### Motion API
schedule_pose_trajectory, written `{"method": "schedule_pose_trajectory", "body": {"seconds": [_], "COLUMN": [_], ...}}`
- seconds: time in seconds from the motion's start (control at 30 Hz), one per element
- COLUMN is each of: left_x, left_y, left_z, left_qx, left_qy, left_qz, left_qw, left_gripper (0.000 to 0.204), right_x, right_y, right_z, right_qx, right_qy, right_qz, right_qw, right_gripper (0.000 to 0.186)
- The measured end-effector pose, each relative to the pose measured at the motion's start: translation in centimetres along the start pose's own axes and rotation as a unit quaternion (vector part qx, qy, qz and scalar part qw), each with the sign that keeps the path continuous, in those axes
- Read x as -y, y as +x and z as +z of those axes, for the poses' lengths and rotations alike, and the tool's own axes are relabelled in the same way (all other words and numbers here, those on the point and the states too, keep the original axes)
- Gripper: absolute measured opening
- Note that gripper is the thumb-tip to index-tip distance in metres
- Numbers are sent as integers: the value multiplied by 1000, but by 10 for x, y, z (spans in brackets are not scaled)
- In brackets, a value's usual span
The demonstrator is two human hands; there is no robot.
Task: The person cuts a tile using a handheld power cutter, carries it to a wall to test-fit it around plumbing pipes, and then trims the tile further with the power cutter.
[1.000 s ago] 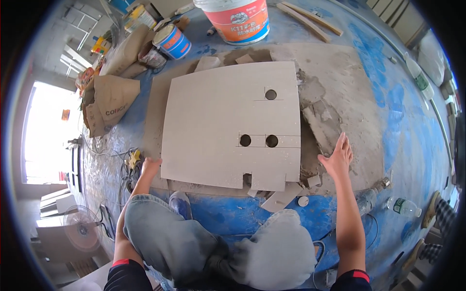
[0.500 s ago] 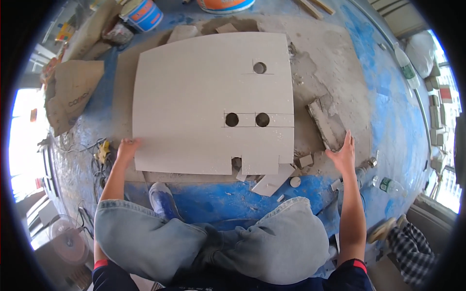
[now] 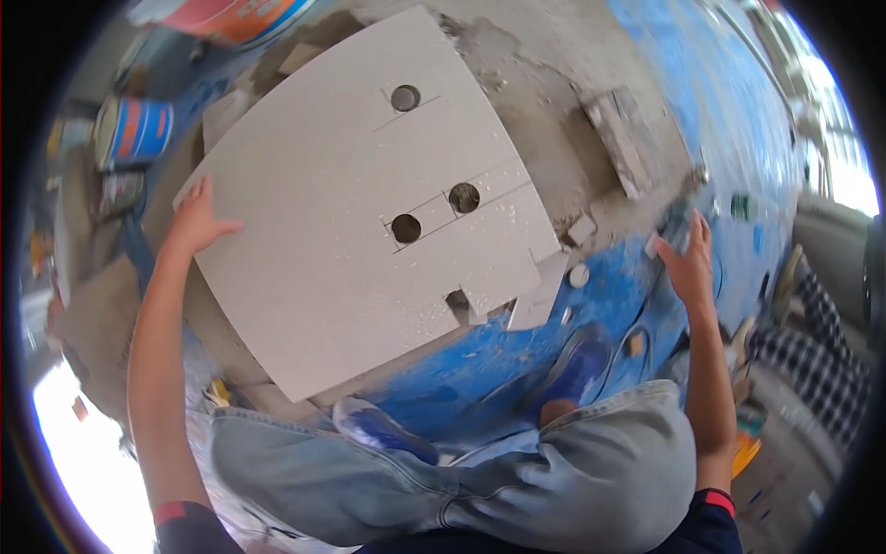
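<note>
A large pale tile (image 3: 314, 175) lies flat before me, with three round holes, pencil lines and a square notch in its near edge. My left hand (image 3: 197, 222) is at the tile's left edge, its fingers spread and its thumb reaching over the surface. Whether it presses on the tile, I cannot tell. Off to the right, my right hand (image 3: 690, 266) hovers with thumb and fingers apart, holding nothing. Just beyond its fingertips is a blurred, dark tool (image 3: 680, 222) on the floor.
A mortar-crusted strip (image 3: 620, 143) lies right of the tile. Small offcuts (image 3: 540, 294) and a round tile plug (image 3: 579, 275) sit by its near corner. Buckets (image 3: 138, 129) stand at the far left. A cable (image 3: 637, 319) runs over the blue floor. Another person's checked clothing (image 3: 812, 360) shows at right.
My view has swung to the right, so the tile appears turned and further left. My left hand has moved farther up the tile's left edge. My right hand has shifted from the strip toward the tool.
</note>
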State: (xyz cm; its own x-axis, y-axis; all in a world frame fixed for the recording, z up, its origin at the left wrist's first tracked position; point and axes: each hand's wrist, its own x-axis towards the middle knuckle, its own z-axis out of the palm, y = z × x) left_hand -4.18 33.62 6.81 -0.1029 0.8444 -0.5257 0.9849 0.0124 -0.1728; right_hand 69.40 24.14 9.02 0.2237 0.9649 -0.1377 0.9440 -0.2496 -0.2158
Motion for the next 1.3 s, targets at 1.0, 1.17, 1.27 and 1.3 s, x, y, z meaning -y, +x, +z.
{"method": "schedule_pose_trajectory", "body": {"seconds": [1.0, 1.17, 1.27, 1.3], "left_x": [-8, -23, -15, -24], "left_y": [46, 42, 39, 42], "left_z": [30, 26, 31, 21], "left_qx": [-44, -50, -16, -15], "left_qy": [6, -22, -49, -44], "left_qz": [42, 48, 72, 78], "left_qw": [998, 997, 996, 996], "left_gripper": [123, 121, 116, 118], "right_x": [-119, -295, -396, -410], "right_y": [-337, -293, -287, -281], "right_z": [-49, -7, -28, -31], "right_qx": [-313, -325, -197, -192], "right_qy": [257, 59, -14, 157], "right_qz": [464, 517, 534, 554], "right_qw": [788, 790, 822, 795], "right_gripper": [17, 24, 45, 49]}}
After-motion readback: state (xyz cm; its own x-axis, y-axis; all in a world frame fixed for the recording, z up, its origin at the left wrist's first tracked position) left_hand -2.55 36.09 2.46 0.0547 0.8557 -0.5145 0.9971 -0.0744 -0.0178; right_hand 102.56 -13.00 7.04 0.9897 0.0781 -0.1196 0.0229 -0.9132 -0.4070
